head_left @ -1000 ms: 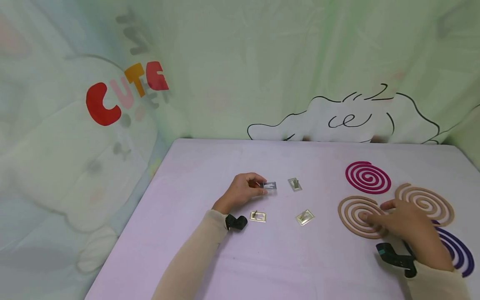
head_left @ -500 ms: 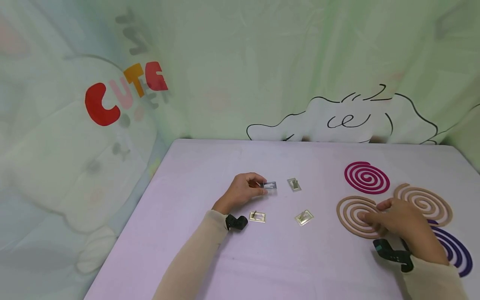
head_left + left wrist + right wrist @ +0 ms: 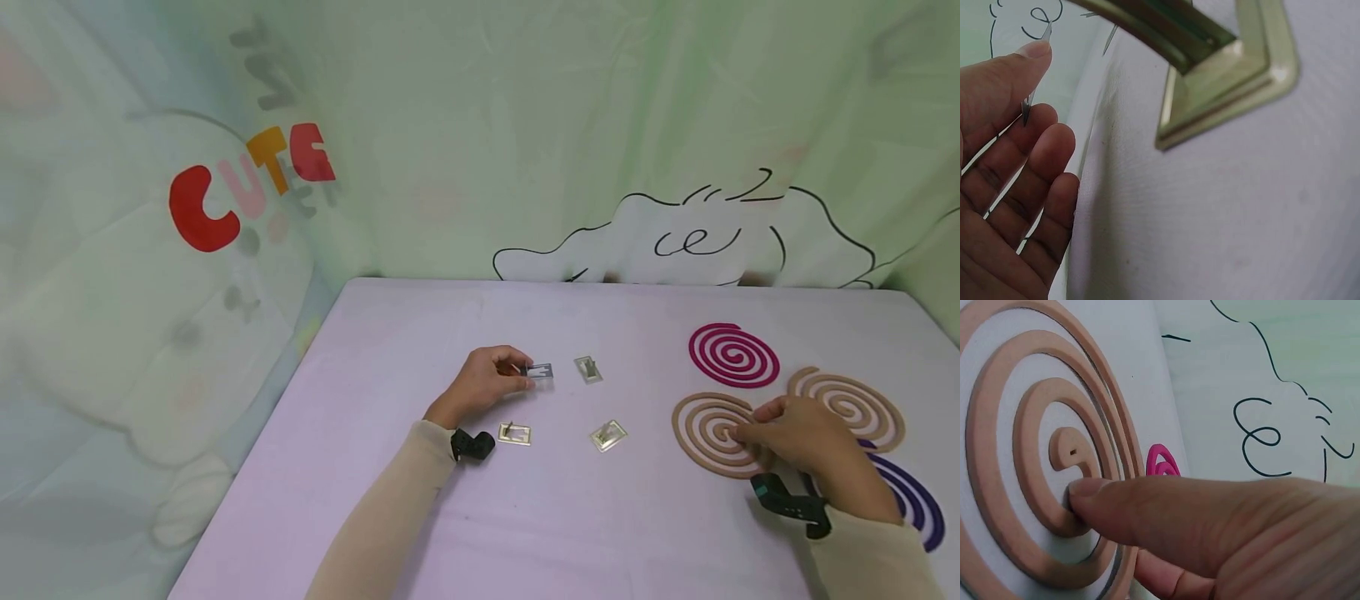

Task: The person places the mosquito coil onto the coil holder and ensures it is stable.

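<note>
My left hand (image 3: 491, 377) pinches a small silver metal mosquito coil stand (image 3: 538, 372) between thumb and fingers, just above the table. In the left wrist view that stand (image 3: 1027, 107) appears edge-on at the fingertips. On the right, my right hand (image 3: 806, 437) grips the near tan mosquito coil (image 3: 693, 433), which lies flat. Its thumb (image 3: 1119, 509) is on the inner turns near the slotted centre. The other fingers lie by the coil's outer edge, partly hidden behind the thumb.
Three more metal stands lie mid-table: one stand (image 3: 588, 369) at the back, one stand (image 3: 608, 435) in front, another stand (image 3: 514, 433) by the left wrist. A magenta coil (image 3: 735, 356), second tan coil (image 3: 855, 408) and dark blue coil (image 3: 918, 500) surround the right hand.
The right thumb has drawn slightly to the right over the near tan coil. My left hand keeps its place with the stand.
</note>
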{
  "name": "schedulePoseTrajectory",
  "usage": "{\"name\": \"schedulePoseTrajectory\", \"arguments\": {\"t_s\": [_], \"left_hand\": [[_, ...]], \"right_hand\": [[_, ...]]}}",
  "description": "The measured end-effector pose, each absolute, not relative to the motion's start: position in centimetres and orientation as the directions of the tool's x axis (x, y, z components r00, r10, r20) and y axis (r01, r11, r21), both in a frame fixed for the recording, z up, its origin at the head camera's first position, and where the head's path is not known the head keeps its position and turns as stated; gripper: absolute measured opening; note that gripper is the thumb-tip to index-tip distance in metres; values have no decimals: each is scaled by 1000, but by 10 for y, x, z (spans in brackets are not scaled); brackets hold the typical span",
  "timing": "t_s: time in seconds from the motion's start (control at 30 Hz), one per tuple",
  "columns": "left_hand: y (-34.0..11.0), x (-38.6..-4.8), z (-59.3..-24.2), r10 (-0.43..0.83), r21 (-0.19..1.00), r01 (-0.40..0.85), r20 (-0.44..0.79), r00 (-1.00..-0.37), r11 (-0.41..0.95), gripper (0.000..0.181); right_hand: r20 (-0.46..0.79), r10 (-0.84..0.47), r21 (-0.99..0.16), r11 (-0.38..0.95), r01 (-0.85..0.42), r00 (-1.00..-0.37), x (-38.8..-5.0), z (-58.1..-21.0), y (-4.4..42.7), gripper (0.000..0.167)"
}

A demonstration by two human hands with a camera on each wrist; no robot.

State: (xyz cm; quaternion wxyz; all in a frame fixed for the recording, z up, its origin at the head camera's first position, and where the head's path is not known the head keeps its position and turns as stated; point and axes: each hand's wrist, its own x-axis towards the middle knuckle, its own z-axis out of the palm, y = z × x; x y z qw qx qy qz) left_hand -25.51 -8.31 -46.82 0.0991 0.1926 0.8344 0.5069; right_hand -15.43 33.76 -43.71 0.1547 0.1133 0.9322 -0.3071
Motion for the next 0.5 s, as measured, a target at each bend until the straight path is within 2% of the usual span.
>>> {"name": "schedulePoseTrajectory", "arguments": {"t_s": [0.2,0.37,0.5], "left_hand": [[-83,-254,-467,422,882,219,25,-906,417,25],[-83,-254,-466,415,883,209,17,-909,420,24],[-83,-254,-465,415,881,203,8,-910,428,24]], "right_hand": [[-335,97,-563,777,282,-937,-154,-436,337,58],[-319,113,-546,790,279,-941,-155,-433,336,74],[-325,126,-544,786,294,-937,-157,-435,336,72]]}}
